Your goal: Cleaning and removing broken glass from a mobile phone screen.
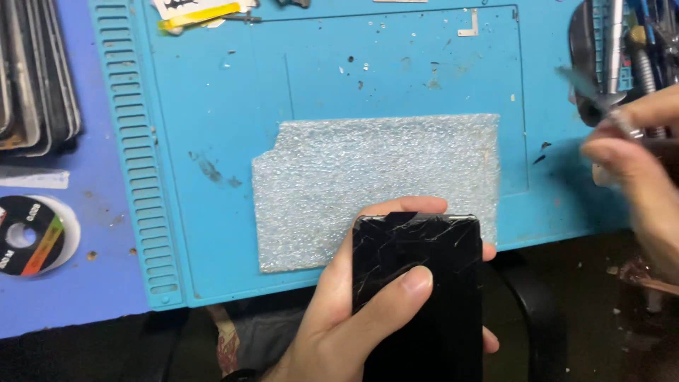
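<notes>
My left hand (339, 318) grips a black phone (417, 297) with a cracked glass face, thumb lying across the screen, fingers wrapped round the back. The phone's top edge overlaps a white foam sheet (375, 177) that lies on the blue work mat (212, 92). My right hand (636, 170) is at the right edge, blurred, with its fingertips pinched on a thin metal tool (590, 92) that sticks up to the left.
A stack of phone frames (35, 78) lies at the far left, with a tape reel (32, 233) below it. Tools crowd a holder (622, 42) at the top right. Yellow and white scraps (194, 13) sit at the mat's top edge.
</notes>
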